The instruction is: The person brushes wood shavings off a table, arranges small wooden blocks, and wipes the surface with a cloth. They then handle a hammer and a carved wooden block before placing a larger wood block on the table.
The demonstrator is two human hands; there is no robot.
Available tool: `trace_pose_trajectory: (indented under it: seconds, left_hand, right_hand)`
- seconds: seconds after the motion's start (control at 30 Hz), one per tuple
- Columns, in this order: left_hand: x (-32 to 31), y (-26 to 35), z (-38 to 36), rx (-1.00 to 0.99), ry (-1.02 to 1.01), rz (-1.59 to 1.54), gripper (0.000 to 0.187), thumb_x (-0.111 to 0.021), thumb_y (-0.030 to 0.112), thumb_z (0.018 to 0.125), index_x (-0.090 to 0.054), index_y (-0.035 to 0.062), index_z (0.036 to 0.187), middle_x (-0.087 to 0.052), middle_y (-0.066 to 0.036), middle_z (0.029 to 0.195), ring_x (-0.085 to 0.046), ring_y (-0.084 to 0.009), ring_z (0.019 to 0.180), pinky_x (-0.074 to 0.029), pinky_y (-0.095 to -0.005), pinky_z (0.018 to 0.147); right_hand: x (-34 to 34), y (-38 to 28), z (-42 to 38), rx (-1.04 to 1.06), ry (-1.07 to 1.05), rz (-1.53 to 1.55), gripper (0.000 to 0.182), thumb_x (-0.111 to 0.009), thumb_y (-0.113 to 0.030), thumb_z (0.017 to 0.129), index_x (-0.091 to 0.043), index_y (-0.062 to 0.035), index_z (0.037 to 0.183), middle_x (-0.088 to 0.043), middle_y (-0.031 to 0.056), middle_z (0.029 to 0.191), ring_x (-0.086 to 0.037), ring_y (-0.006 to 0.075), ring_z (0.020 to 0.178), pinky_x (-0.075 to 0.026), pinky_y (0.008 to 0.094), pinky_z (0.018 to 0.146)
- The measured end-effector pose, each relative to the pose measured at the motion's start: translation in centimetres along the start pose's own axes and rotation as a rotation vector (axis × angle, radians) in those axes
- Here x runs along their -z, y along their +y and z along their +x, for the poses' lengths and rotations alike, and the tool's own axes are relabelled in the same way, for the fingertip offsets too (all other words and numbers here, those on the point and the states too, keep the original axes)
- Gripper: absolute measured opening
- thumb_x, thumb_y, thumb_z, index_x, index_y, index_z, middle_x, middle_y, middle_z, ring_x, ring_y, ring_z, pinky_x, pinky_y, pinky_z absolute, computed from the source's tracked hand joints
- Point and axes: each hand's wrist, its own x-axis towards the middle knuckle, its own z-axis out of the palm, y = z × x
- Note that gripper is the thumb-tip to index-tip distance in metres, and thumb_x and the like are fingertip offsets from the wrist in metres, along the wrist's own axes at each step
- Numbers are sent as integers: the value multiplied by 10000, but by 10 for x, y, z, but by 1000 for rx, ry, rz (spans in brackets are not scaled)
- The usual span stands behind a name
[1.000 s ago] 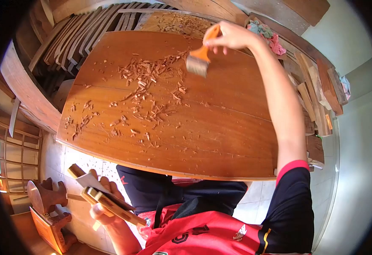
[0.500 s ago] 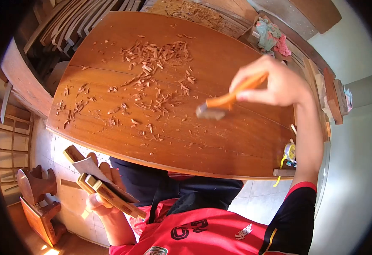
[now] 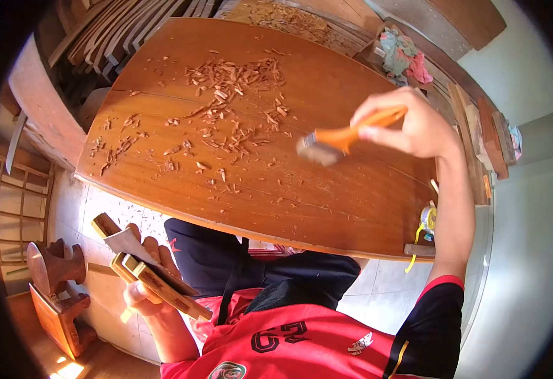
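Observation:
In my right hand is a paintbrush, gripped by its orange handle with the bristles pointing left over the wooden table. The bristles look slightly blurred, to the right of the scattered wood shavings. My left hand is wrapped around a wooden hand plane, held tilted in front of the table's near edge. A flat greyish piece runs along the plane, between its wooden parts. Some of my left fingers show behind it.
A tape measure with a yellow strip and a small wood block lie at the table's right corner. Curved wooden pieces are stacked at the back left. Cloths lie beyond the far right edge. A brown wooden piece stands at left.
The paintbrush has moved slightly right and up, and its bristles show more plainly. My left hand still holds the plane in nearly the same place. The view has shifted a little.

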Motion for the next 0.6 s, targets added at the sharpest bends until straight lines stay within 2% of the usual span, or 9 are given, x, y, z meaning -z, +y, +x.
trace_pose_trajectory:
  seconds: [0.1, 0.17, 0.2, 0.23, 0.3, 0.43, 0.5, 0.57, 0.6]
  left_hand:
    - [6, -4, 1, -20, 11, 24, 778, -728, 80, 778, -284, -9, 1410, -521, -72, 981, -568, -178, 780, -583, -312, 555]
    - [-2, -4, 4, 10, -10, 24, 760, -735, 78, 773, -294, -8, 1386, -524, -73, 976, -581, -180, 784, -595, -319, 551]
    - [-9, -5, 5, 15, 0, 30, 765, -742, 85, 772, -293, -14, 1383, -528, -75, 981, -583, -181, 778, -593, -314, 540]
    - [-10, -7, 5, 14, -29, 21, 774, -743, 85, 773, -287, -17, 1390, -528, -76, 986, -581, -182, 774, -591, -311, 534]
    - [-12, -8, 5, -4, -83, 8, 792, -743, 86, 775, -276, -21, 1405, -527, -76, 996, -577, -182, 765, -587, -305, 522]
    - [-17, -8, 2, -10, -39, -2, 738, -748, 47, 767, -297, -2, 1349, -527, -78, 984, -582, -189, 768, -579, -300, 507]
    - [-13, -6, -1, 13, -58, -2, 731, -750, 45, 766, -300, 7, 1340, -525, -78, 983, -582, -191, 769, -573, -304, 504]
    - [-11, -6, -1, 34, -88, -4, 734, -751, 44, 764, -299, 14, 1341, -523, -78, 984, -580, -191, 767, -569, -309, 502]
    - [-11, -5, -2, 39, -102, -1, 741, -752, 45, 763, -296, 16, 1346, -522, -77, 985, -578, -189, 765, -567, -313, 502]
  right_hand:
    - [6, 13, -14, -189, -116, 55, 188, -750, -160, 890, -743, -61, 1050, -744, 69, 856, -664, 126, 740, -504, 293, 691]
    - [9, 50, -13, -260, 176, -88, 213, -733, -169, 913, -732, -56, 1094, -746, 86, 907, -676, 138, 780, -522, 302, 719]
    - [10, 66, -14, -84, 375, -402, 232, -716, -178, 929, -721, -48, 1121, -737, 99, 942, -683, 145, 820, -536, 310, 747]
    - [12, 79, -15, -69, 460, -428, 229, -706, -178, 941, -719, -43, 1127, -734, 87, 954, -682, 144, 839, -544, 316, 756]
    - [12, 70, -27, -111, 420, -8, 199, -709, -166, 940, -737, -49, 1099, -740, 54, 957, -679, 119, 846, -549, 304, 725]
    - [24, 53, -51, -366, -189, 204, 236, -699, -170, 944, -717, -41, 1142, -741, 49, 890, -670, 95, 727, -522, 259, 580]
    - [20, 79, -52, -443, -78, 317, 244, -697, -188, 946, -718, -54, 1149, -749, 47, 911, -674, 103, 728, -526, 262, 579]
    - [14, 110, -53, -378, 344, 189, 257, -690, -201, 954, -715, -84, 1182, -750, 44, 972, -665, 108, 735, -506, 255, 586]
    - [8, 118, -56, -360, 467, -122, 252, -681, -204, 962, -715, -79, 1178, -744, 40, 978, -661, 103, 747, -501, 250, 595]
